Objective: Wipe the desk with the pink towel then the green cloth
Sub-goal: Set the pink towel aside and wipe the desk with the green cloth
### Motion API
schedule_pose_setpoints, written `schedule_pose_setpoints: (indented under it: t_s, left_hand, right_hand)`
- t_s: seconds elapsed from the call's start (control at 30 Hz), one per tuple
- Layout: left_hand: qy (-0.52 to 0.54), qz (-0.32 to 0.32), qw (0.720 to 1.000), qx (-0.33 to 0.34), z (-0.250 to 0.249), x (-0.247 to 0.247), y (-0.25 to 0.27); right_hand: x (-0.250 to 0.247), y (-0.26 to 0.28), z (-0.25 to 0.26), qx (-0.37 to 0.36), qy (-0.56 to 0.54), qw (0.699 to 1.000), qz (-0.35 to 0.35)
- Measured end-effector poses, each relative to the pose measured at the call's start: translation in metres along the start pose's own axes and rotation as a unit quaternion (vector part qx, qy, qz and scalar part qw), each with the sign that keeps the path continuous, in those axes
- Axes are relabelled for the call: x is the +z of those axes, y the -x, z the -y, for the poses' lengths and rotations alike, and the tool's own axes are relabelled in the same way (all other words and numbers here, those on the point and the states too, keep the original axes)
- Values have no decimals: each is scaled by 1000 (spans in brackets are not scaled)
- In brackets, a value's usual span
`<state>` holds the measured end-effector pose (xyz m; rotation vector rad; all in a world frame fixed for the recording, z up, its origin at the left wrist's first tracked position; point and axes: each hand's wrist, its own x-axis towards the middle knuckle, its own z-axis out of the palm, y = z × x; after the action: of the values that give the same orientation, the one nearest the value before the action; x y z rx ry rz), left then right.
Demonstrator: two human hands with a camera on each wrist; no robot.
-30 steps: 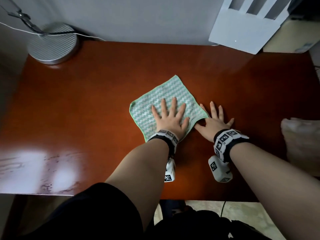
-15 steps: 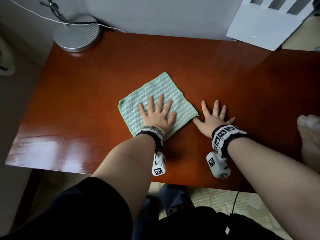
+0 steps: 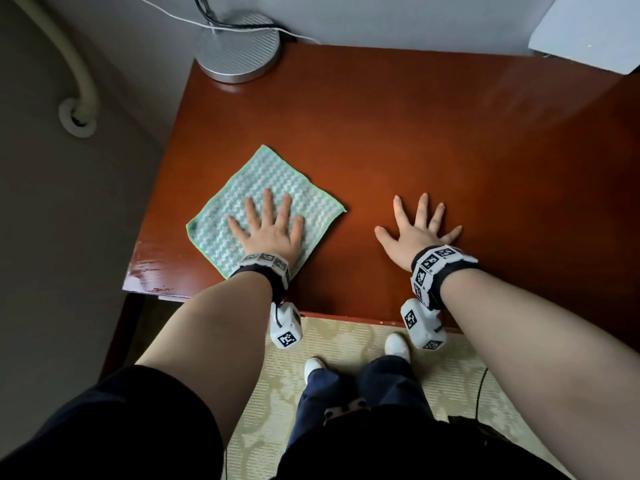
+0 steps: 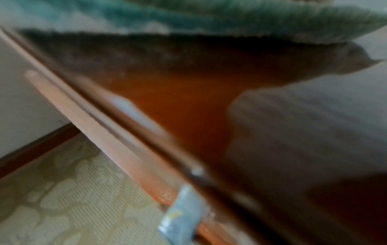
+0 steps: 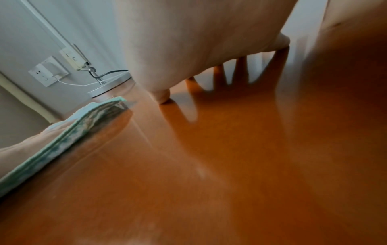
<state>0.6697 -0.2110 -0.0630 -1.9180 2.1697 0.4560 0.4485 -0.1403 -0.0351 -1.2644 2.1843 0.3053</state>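
Observation:
The green cloth (image 3: 263, 188) lies flat near the left front corner of the red-brown desk (image 3: 415, 133). My left hand (image 3: 268, 226) presses on it with straight, spread fingers. About a hand's width to the right, my right hand (image 3: 415, 226) lies flat on the bare desk, fingers spread, apart from the cloth. The right wrist view shows the cloth's edge (image 5: 69, 132) at the left and my right hand (image 5: 199, 41) on the wood. The left wrist view is blurred; the green cloth (image 4: 230, 18) fills its top. The pink towel is out of view.
A round silver lamp base (image 3: 239, 46) with cables stands at the desk's back left corner. A white panel (image 3: 588, 29) leans at the back right. The desk's left front corner (image 3: 145, 268) has worn varnish. Below the front edge are patterned floor and my feet.
My left hand has slid the green cloth leftward to the desk's left front corner. The right hand stayed put on the wood, so a gap has opened between it and the cloth.

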Motion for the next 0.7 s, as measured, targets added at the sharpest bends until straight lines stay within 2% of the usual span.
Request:
schedule_pose_setpoints:
  t_s: [0.17,0.33,0.47,0.57,0.7]
  left_hand:
    - [14,4,1000,-26,-17,1,6]
    - [-8,20,993,120,-88,20,30]
    - [-56,33,978,200,-146,34,56]
    - [-94,40,965,242,-177,47,83]
    - [-97,44,964,243,-188,54,98]
  right_hand:
    - [9,16,-15,-23,30,999,7]
    - [12,30,-49,-21,31,999,11]
    - [13,40,-94,1,29,999,21]
    - [10,48,-127,9,33,999,29]
    - [8,49,-139,-11,26,999,38]
